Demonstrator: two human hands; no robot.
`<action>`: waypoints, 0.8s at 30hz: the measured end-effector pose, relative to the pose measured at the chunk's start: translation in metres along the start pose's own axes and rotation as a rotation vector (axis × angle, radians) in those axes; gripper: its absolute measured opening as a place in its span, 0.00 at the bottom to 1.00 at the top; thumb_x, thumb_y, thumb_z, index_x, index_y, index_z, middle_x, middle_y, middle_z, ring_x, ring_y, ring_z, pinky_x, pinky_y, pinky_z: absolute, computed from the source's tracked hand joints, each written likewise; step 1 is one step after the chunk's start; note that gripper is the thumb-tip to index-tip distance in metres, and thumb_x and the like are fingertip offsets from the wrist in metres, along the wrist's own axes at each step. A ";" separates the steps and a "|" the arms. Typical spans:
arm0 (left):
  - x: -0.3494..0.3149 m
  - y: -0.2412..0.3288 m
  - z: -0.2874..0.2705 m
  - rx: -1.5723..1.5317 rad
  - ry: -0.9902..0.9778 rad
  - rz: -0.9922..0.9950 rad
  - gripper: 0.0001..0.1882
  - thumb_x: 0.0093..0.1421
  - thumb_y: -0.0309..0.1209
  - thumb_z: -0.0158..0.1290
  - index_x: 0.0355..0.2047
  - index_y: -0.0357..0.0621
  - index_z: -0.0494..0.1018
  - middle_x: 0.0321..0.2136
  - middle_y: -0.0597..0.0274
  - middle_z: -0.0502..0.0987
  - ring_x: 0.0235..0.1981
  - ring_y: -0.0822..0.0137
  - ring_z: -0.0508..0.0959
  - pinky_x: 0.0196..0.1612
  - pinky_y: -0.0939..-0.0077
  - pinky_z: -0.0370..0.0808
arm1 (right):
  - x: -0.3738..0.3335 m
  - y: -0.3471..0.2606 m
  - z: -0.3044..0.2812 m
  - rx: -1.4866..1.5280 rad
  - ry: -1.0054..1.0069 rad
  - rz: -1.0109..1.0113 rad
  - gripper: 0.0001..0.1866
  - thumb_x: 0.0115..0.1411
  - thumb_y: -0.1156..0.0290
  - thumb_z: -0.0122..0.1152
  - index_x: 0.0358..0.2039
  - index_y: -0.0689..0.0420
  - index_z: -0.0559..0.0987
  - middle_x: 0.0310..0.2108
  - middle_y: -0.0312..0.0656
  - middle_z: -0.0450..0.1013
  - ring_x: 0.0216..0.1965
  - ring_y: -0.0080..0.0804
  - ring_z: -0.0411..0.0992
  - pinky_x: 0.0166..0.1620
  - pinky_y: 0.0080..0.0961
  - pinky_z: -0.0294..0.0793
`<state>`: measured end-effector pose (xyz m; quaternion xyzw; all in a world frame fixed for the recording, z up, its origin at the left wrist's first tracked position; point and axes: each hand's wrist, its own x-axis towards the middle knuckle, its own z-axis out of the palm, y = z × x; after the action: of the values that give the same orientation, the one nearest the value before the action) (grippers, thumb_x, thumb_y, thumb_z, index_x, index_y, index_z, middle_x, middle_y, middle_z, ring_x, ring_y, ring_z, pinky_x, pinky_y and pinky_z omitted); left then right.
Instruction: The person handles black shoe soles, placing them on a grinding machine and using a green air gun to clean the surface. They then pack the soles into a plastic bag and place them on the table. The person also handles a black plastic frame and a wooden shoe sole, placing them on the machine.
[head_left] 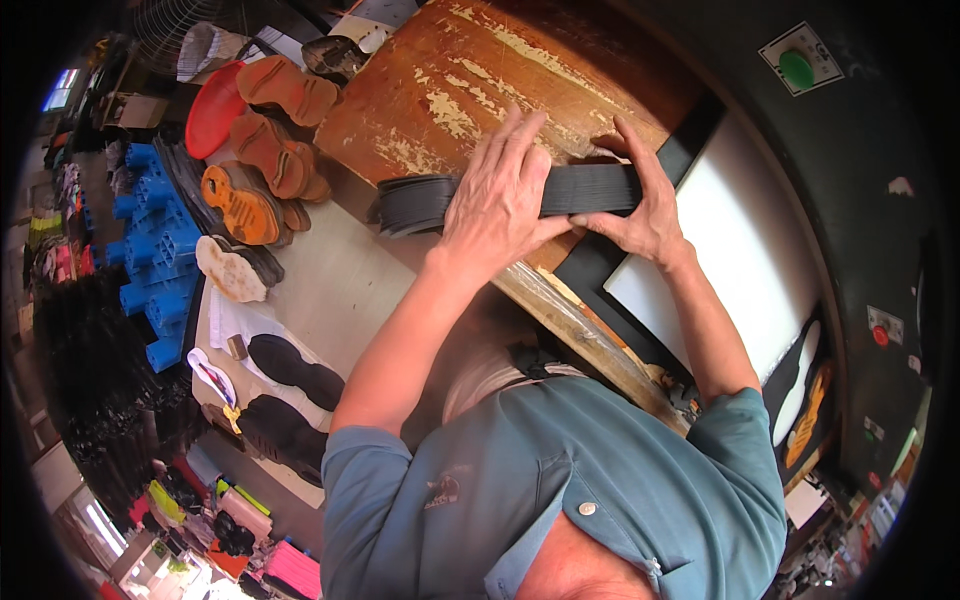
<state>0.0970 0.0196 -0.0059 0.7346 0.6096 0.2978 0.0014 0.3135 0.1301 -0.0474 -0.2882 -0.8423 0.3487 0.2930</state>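
Note:
A long stack of black soles (590, 190), its many thin layers pressed together, lies across the worn wooden board in front of me. My left hand (495, 200) is laid over the stack left of its middle, fingers stretched toward the far side and thumb along the near side. Round the right end goes my right hand (645, 205), with its thumb on the near side and its fingers on the far side. The layers at the left end (412, 205) stick out past my left hand and look slightly fanned. The stack's underside is hidden.
The scratched wooden board (560, 60) ends at a rail near my body. Right of it are a white panel (735, 230) and a dark machine body with a green button (796, 69) and a red button (880, 334). At left stand brown sole stacks (285, 90), a red dish (213, 112) and blue tubes (160, 240).

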 end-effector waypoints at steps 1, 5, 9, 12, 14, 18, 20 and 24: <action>0.001 -0.002 0.002 -0.112 -0.147 -0.145 0.37 0.49 0.42 0.76 0.50 0.38 0.68 0.54 0.44 0.74 0.57 0.43 0.77 0.56 0.49 0.78 | 0.002 0.000 -0.001 0.019 -0.024 0.042 0.68 0.41 0.40 0.86 0.77 0.54 0.59 0.66 0.51 0.71 0.67 0.54 0.68 0.68 0.45 0.68; 0.002 -0.003 -0.006 -0.186 -0.073 -0.201 0.30 0.51 0.37 0.76 0.50 0.41 0.76 0.41 0.52 0.84 0.40 0.50 0.86 0.44 0.58 0.83 | 0.013 -0.013 -0.009 0.279 0.017 0.142 0.66 0.46 0.45 0.85 0.78 0.53 0.56 0.69 0.52 0.68 0.70 0.47 0.66 0.70 0.41 0.67; -0.004 0.003 -0.045 -0.590 0.231 -0.424 0.28 0.53 0.38 0.77 0.47 0.38 0.76 0.40 0.50 0.86 0.39 0.59 0.87 0.44 0.66 0.84 | 0.011 -0.050 -0.001 0.695 0.198 0.254 0.62 0.54 0.50 0.79 0.79 0.61 0.52 0.71 0.53 0.63 0.71 0.45 0.64 0.72 0.42 0.63; -0.018 0.011 -0.081 -1.161 0.509 -0.644 0.27 0.58 0.38 0.75 0.50 0.34 0.76 0.42 0.58 0.85 0.38 0.71 0.84 0.44 0.74 0.83 | -0.003 -0.093 0.038 0.714 -0.023 0.180 0.60 0.57 0.52 0.78 0.78 0.63 0.52 0.70 0.53 0.66 0.70 0.46 0.65 0.73 0.45 0.61; -0.033 0.014 -0.099 -1.360 0.588 -0.579 0.30 0.66 0.40 0.67 0.61 0.36 0.73 0.52 0.56 0.81 0.49 0.66 0.83 0.53 0.69 0.82 | -0.010 -0.123 0.071 0.471 -0.164 -0.022 0.62 0.53 0.48 0.82 0.77 0.65 0.55 0.69 0.55 0.66 0.70 0.49 0.65 0.73 0.45 0.61; -0.076 0.009 -0.106 -1.371 0.811 -0.771 0.31 0.69 0.45 0.64 0.61 0.35 0.72 0.54 0.55 0.80 0.51 0.65 0.82 0.55 0.67 0.81 | -0.022 -0.168 0.116 0.625 -0.342 0.201 0.50 0.56 0.56 0.81 0.70 0.69 0.64 0.65 0.56 0.71 0.66 0.45 0.70 0.68 0.40 0.68; -0.111 0.004 -0.109 -1.385 0.899 -0.927 0.32 0.70 0.49 0.62 0.61 0.35 0.73 0.56 0.56 0.79 0.53 0.64 0.81 0.55 0.68 0.80 | -0.027 -0.182 0.134 0.541 -0.456 0.384 0.41 0.60 0.64 0.77 0.67 0.70 0.68 0.58 0.52 0.76 0.60 0.39 0.74 0.64 0.36 0.72; -0.184 0.005 -0.111 -1.416 1.145 -1.106 0.34 0.70 0.52 0.61 0.63 0.36 0.72 0.58 0.59 0.78 0.56 0.65 0.78 0.61 0.68 0.75 | -0.040 -0.190 0.162 0.675 -0.729 0.361 0.37 0.64 0.63 0.74 0.67 0.69 0.70 0.57 0.51 0.77 0.61 0.37 0.74 0.64 0.35 0.72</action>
<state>0.0378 -0.1862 0.0069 -0.0619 0.4563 0.8435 0.2766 0.1744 -0.0779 -0.0100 -0.1781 -0.6673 0.7232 -0.0073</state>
